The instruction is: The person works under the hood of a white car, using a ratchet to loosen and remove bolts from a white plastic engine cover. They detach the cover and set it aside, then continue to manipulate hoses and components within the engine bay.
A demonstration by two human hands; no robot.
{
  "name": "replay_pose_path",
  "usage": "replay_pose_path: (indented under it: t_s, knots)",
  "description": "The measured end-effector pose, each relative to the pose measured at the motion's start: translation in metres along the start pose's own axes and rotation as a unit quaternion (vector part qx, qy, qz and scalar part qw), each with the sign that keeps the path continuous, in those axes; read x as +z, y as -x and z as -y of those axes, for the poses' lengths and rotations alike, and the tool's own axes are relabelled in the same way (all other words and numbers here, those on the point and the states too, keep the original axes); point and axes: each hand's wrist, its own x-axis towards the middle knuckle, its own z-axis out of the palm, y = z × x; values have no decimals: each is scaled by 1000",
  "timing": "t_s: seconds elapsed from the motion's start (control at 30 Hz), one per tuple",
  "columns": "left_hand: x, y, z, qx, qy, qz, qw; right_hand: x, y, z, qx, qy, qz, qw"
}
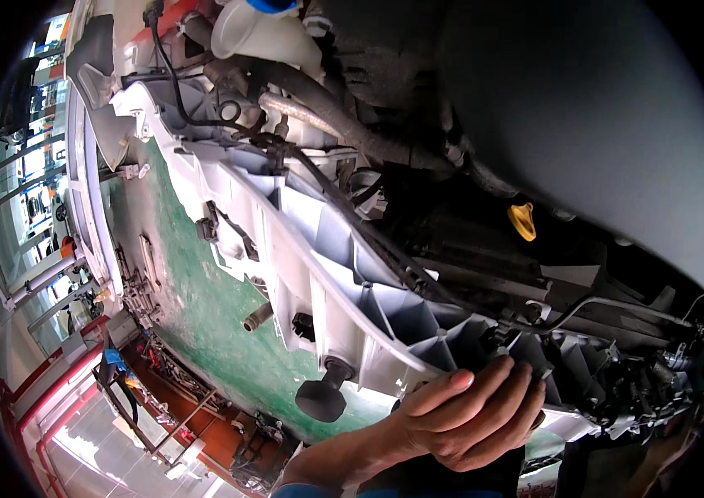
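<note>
My left hand [468,415] comes in from the lower edge, its fingers bent and pressed together at the rim of a long white ribbed plastic car panel [335,303]. Whatever lies between its fingers and thumb is hidden. At the lower right, in deep shadow, a skin-toned shape that looks like my right arm [663,465] reaches up beside the panel's far end; its fingers do not show. A black cable [369,241] runs along the panel. Left of my left hand, a black knob-like rubber stop [321,398] sticks out from the panel.
Above the panel lie a white filler neck with a blue cap [269,37], hoses, a yellow pull loop [522,222] and a large dark cover [593,108]. Green floor [227,332] shows below. A red-brown cart with tools [202,415] and red rails [53,423] stand at lower left.
</note>
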Motion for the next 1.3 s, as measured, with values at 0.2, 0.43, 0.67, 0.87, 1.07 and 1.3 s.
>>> replay_pose_path:
  t_s: [0.2,0.43,0.67,0.87,1.07,1.3]
  knots:
    - [1,6,3,4,-15,-14,1000,-6,-7,6,2,-7,7,1000]
    - [-3,5,-1,-17,-27,15,999,-4,-9,9,-6,-22,13,1000]
    - [4,-4,0,-18,-27,-22,999,3,-20,16,24,-136,-3,990]
    - [12,-10,2,-7,-26,-100,995,-8,-63,84,410,-566,-65,712]
    - [9,-12,5,1,-29,-125,992,-10,-67,94,395,-619,-37,678]
    - [10,-25,-6,13,-34,-87,996,-10,-55,83,399,-666,-52,628]
